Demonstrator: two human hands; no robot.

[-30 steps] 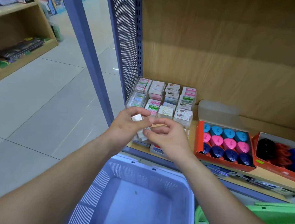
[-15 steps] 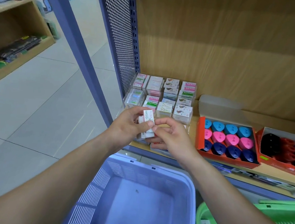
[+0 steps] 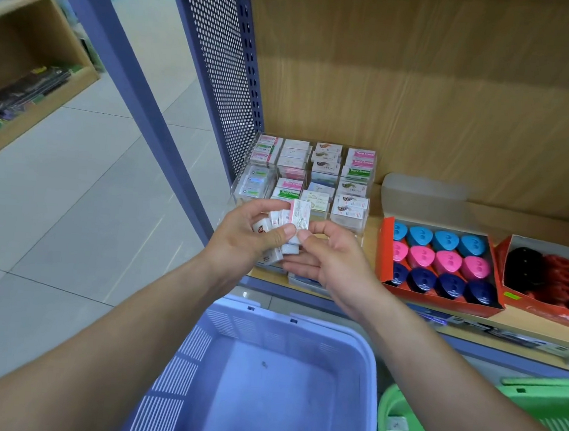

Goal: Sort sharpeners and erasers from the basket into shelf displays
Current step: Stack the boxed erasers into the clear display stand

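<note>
A stationery shop: shelf [image 3: 372,223] displays of boxed erasers [image 3: 308,178] and sharpeners [image 3: 441,260], shopping baskets [image 3: 272,382]

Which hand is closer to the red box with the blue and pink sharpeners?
Right. The right hand sits just left of the sharpener box; the left hand is farther left, gripping the erasers the right hand pinches.

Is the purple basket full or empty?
Nearly empty: the purple basket shows its bare floor, with only a tiny dark speck on it.
</note>
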